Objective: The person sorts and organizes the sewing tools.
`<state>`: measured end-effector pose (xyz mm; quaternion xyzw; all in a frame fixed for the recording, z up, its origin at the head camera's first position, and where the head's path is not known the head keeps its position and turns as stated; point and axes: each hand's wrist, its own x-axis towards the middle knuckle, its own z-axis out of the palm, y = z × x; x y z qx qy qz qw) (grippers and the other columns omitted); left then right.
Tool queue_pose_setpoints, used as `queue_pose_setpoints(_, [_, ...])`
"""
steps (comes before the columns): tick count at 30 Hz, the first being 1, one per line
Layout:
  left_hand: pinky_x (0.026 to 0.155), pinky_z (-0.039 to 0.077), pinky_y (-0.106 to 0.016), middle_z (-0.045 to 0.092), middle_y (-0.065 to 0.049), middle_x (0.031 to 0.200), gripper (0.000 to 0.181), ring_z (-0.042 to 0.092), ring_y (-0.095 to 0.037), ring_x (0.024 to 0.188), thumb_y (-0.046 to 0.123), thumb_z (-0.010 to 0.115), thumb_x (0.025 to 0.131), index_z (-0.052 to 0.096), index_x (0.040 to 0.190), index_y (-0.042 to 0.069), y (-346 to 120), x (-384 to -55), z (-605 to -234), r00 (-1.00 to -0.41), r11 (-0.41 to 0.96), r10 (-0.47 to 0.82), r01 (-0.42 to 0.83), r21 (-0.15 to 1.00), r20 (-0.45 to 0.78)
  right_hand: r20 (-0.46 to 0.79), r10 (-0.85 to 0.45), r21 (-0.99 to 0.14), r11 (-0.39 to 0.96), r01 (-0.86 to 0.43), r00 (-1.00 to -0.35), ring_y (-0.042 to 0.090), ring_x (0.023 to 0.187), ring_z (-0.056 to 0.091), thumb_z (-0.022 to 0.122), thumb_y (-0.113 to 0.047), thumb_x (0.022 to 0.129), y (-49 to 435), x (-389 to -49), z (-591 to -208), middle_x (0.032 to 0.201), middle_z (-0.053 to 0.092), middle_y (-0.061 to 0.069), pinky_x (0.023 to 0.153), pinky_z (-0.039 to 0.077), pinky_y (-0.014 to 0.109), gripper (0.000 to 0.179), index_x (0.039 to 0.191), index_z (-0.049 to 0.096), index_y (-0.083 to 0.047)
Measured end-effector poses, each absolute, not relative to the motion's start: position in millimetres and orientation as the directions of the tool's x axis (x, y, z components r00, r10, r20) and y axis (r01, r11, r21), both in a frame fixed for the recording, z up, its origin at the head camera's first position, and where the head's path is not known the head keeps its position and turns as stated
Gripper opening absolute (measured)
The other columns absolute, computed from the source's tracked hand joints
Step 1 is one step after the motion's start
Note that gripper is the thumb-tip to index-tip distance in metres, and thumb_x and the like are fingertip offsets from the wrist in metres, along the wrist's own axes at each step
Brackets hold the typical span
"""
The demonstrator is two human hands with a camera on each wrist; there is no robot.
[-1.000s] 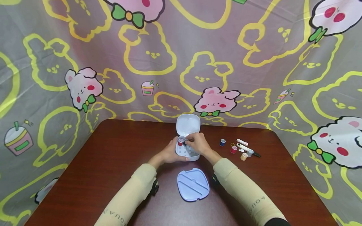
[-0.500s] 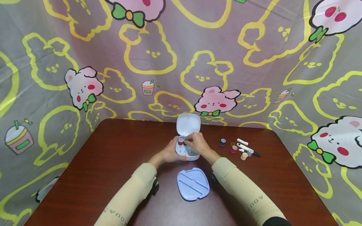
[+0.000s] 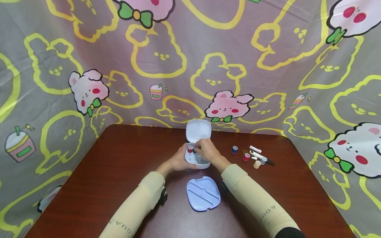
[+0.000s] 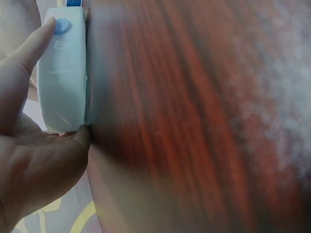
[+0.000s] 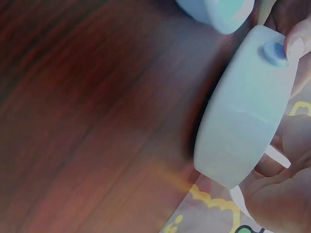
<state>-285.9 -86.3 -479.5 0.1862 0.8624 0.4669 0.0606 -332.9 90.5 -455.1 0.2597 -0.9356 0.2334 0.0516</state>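
In the head view, a white sewing box [image 3: 203, 166] stands on the table with its lid [image 3: 198, 130] raised. My left hand [image 3: 177, 161] grips its left and front sides. The left wrist view shows the thumb by a blue button [image 4: 61, 26] on the box wall [image 4: 63, 82]. A red thread spool [image 3: 190, 149] stands in the box's back left part. Beside it, my right hand [image 3: 209, 152] pinches a dark thread spool [image 3: 194, 150], mostly hidden by the fingers. Small pegs dot the box floor.
A light blue divided tray [image 3: 203, 194] lies in front of the box. To the right are a blue spool [image 3: 234, 149], a pink-red spool [image 3: 246, 157], a cream spool [image 3: 257, 164], a grey spool [image 3: 263, 160] and a white stick with a dark end [image 3: 255, 154].
My right hand has shifted very slightly over the dark spool, and its forearm has drifted a little left. The left hand and the box stay in place.
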Motion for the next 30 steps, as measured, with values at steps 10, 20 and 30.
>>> queue_pose_setpoints(10, [0.104, 0.040, -0.047, 0.048, -0.022, 0.137, 0.106, 0.047, -0.033, 0.123, 0.029, 0.096, 0.070, 0.032, 0.149, 0.001, -85.7, -285.7, -479.0, -0.925, 0.502, 0.375, 0.264, 0.824, 0.069, 0.182, -0.462, -0.398, 0.773, -0.495, -0.868, 0.021, 0.089, 0.069, 0.075, -0.012, 0.094, 89.1, -329.7, -454.2, 0.102, 0.076, 0.010, 0.083, 0.058, 0.039, 0.017, 0.109, 0.076, -0.003])
queue_pose_setpoints(20, [0.104, 0.040, -0.048, 0.047, -0.021, 0.137, 0.106, 0.048, -0.032, 0.122, 0.029, 0.096, 0.070, 0.031, 0.149, 0.001, -84.4, -285.5, -478.8, -0.928, 0.493, 0.365, 0.260, 0.831, 0.074, 0.189, -0.449, -0.404, 0.775, -0.486, -0.873, 0.022, 0.085, 0.068, 0.076, -0.017, 0.093, 97.8, -322.5, -446.2, 0.099, 0.074, 0.010, 0.078, 0.058, 0.040, 0.023, 0.112, 0.074, -0.004])
queue_pose_setpoints(30, [0.105, 0.041, -0.050, 0.047, -0.023, 0.137, 0.107, 0.048, -0.033, 0.123, 0.028, 0.095, 0.070, 0.030, 0.150, 0.001, -83.6, -285.6, -480.8, -0.931, 0.513, 0.358, 0.262, 0.817, 0.073, 0.202, -0.441, -0.368, 0.793, -0.485, -0.875, 0.023, 0.090, 0.068, 0.077, -0.023, 0.092, 107.3, -312.9, -442.9, 0.103, 0.074, 0.007, 0.075, 0.057, 0.042, 0.026, 0.113, 0.076, -0.008])
